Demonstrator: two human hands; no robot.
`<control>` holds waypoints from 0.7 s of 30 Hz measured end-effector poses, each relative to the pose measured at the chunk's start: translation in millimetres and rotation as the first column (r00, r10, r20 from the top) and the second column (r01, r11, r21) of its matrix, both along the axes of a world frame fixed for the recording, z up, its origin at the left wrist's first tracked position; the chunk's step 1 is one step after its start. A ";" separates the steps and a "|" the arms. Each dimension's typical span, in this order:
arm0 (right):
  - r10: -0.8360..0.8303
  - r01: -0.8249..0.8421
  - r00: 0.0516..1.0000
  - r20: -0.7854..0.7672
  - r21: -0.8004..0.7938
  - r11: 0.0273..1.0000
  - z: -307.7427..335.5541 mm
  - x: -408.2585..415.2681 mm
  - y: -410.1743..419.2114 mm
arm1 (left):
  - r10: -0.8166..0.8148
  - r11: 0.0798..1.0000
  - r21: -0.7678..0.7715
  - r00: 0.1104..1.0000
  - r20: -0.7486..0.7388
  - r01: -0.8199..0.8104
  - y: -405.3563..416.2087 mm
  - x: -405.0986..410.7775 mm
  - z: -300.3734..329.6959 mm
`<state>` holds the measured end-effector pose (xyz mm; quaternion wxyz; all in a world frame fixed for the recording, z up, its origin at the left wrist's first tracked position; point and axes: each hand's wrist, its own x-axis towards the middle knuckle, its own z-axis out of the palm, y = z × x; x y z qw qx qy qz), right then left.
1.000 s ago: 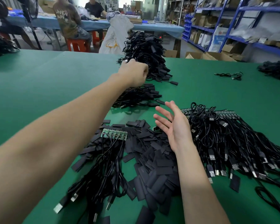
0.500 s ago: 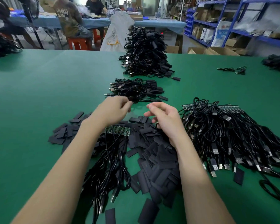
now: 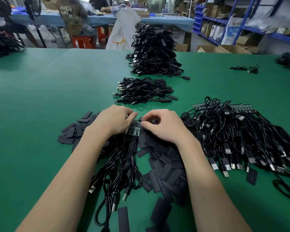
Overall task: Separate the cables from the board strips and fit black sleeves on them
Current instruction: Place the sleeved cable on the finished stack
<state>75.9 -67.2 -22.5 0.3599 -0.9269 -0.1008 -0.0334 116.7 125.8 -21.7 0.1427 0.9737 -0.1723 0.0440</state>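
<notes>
On the green table [image 3: 40, 97], both hands meet over a heap of flat black sleeves [image 3: 164, 163]; left hand [image 3: 114, 120] lies knuckles-up with fingers curled, its tips at the far edge of a small green board strip [image 3: 133, 130], though whether they grip the strip cannot be told; right hand [image 3: 162, 124] has thumb and forefinger curled together, pinching a small dark piece [image 3: 140, 119], apparently a sleeve, just beyond the strip; a bundle of black cables [image 3: 119, 168] runs from the strip toward the viewer, between the forearms, ending in USB plugs; right of the hands, a large tangle of cables on further strips [image 3: 244, 136]; beyond the hands, a small pile [image 3: 144, 91] of sleeved cables, and behind it a tall stack [image 3: 155, 52]; loose sleeves also scattered left of the left wrist; in the background, seated people at a blue table [image 3: 157, 20] and blue shelving [image 3: 251, 22].
</notes>
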 end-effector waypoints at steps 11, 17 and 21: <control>0.065 -0.072 0.997 -0.042 -0.200 0.977 4.5 -3.9 22.4 | 0.102 0.988 -0.116 0.994 -0.039 -0.106 -9.7 0.4 -0.5; 0.151 -0.060 0.954 -0.259 0.327 0.943 18.1 -5.4 6.7 | 0.205 0.961 -0.213 0.972 0.112 -0.178 -24.2 -6.5 1.0; 0.084 0.095 0.941 -0.328 0.494 0.864 18.9 -8.0 4.1 | 0.217 0.925 -0.339 0.970 0.109 -0.169 -27.7 -7.1 6.4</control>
